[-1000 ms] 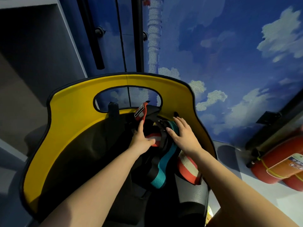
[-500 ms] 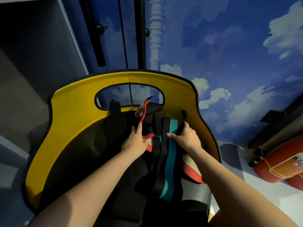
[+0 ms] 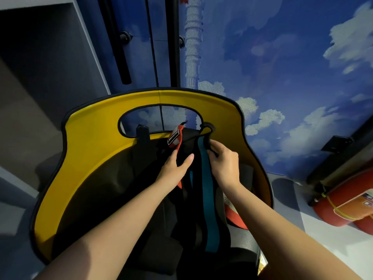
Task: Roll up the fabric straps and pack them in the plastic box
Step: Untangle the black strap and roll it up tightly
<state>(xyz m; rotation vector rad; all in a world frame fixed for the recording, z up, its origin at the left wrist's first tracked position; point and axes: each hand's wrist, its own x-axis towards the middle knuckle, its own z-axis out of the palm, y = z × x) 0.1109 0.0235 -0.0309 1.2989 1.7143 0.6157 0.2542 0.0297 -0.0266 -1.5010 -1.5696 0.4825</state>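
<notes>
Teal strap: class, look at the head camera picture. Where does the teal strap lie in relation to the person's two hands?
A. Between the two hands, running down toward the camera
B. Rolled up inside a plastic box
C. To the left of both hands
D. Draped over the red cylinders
A: the teal strap runs unrolled down the dark seat between the left hand and the right hand, which grips dark fabric at its top end.

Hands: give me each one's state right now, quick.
Left hand: fingers and thumb curled round the black strap.
Right hand: fingers curled, gripping the top of the teal strap.
</notes>
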